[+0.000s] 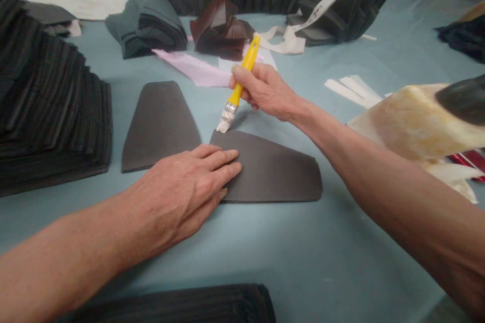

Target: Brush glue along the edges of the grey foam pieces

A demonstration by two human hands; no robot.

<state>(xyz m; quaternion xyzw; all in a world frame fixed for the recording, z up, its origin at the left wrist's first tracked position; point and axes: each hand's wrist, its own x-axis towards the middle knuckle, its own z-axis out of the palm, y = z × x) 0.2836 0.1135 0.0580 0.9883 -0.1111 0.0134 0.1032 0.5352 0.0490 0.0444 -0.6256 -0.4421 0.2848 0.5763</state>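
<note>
Right hand (pixel 263 88), near the middle of the frame, pinches a yellow-handled brush (pixel 238 88) between thumb and fingers, its whitened bristles slanting down to the upper left corner of a dark flat piece (pixel 278 169); whether they touch it or stop just above, I cannot tell. Left hand (pixel 189 181) lies palm down, its extended fingers only slightly apart, with the fingertips on the left end of that same piece, which sits just right of the frame's centre. Judging by this pose, the step in hand is brushing a coating along the piece's edge, with the brush at one corner. A stroke from here seems to call for a light, even pull along the upper edge while the left fingers press firmly enough to prevent slipping. Just left of centre lies a second dark piece (pixel 161 121) of similar tapered shape, near the left hand. Farther out, a tall dark stack (pixel 53 111) fills the left side, another dark stack (pixel 189 308) shows at the bottom edge, a pink scrap (pixel 197 68) lies above the centre, and a stained, yellowish container (pixel 409 121) stands at the right.
</note>
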